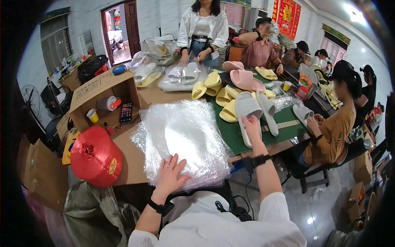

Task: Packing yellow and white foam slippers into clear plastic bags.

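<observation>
My left hand (170, 175) lies with fingers spread on the near edge of a stack of clear plastic bags (181, 127). The bags cover the middle of the table in front of me. To the right, my right hand (252, 128) is closed on a light grey slipper (247, 103), its thumb and fingers at the footbed. A second grey slipper (268, 110) stands right beside it, tilted. Behind them, several yellow slippers (228, 109) and pink slippers (242, 80) are heaped on a green mat (230, 133).
A red roll of plastic twine (95, 156) sits at the table's left, by an open cardboard box (78, 107) with a yellow cup (92, 116) and a phone (126, 113). Across the table a person (202, 33) handles bagged slippers (183, 74). At right, a seated person (335, 119) holds a grey slipper (303, 114).
</observation>
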Tool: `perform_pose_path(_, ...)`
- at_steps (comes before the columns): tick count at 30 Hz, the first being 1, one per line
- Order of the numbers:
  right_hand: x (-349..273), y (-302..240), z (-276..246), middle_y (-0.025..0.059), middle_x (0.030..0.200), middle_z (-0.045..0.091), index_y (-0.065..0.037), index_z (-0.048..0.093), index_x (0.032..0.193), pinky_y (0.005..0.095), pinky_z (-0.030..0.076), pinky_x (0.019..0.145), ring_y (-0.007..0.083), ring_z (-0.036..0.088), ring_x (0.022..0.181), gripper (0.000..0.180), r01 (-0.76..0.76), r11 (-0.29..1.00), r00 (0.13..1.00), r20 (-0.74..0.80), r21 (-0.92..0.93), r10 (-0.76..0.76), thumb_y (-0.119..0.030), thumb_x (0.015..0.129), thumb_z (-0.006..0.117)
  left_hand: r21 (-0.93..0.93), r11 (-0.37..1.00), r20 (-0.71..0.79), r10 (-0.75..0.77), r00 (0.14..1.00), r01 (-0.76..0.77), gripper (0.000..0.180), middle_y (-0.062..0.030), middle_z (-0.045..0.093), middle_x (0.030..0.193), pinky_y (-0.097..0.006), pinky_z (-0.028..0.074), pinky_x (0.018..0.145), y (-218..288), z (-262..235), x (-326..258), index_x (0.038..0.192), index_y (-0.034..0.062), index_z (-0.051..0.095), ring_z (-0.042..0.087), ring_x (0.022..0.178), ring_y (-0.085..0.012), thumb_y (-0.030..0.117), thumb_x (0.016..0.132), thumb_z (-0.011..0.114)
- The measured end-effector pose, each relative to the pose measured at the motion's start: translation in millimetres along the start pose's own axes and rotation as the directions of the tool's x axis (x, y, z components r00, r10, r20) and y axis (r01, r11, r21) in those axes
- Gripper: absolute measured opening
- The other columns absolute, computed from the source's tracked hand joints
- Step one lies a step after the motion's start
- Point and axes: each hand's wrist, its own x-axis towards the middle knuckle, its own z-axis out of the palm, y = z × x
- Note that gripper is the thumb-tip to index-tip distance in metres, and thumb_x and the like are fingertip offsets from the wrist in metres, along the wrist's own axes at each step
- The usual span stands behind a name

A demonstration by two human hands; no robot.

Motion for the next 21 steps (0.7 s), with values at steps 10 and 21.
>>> perform_pose_path(10, 19, -124, 5, 0.0114, 0.074, 0.063, 0.006, 0.06, 0.085, 0.0362, 0.045, 0.066, 0.0195, 0.056, 0.069, 0.033, 0.22, 0.974, 0.976, -0.013, 0.056, -0.219, -0.025, 0.09, 0.069, -0.023, 1.0, -0.059, -0.02, 0.998, 0.019, 0.064, -0.021, 0.044, 0.148, -0.054, 0.023, 0.116, -13, 7, -13, 0.135, 0.0148, 0.058, 0.038, 0.138, -0.0402, 0.053, 0.085, 0.066)
perform_pose_path(21, -114, -290, 45, 0.0031, 0.096, 0.067, 0.003, 0.064, 0.108, 0.0249, 0.046, 0.078, 0.0085, 0.057, 0.086, 0.025, 0.2, 0.903, 0.819, 0.441, 0.381, -0.367, -0.019, 0.097, 0.064, -0.029, 0.999, -0.063, -0.042, 0.997, 0.04, 0.063, -0.0187, 0.046, 0.147, -0.053, 0.023, 0.117, -12, 1, -14, 0.134, 0.016, 0.058, 0.039, 0.138, -0.0378, 0.053, 0.084, 0.066)
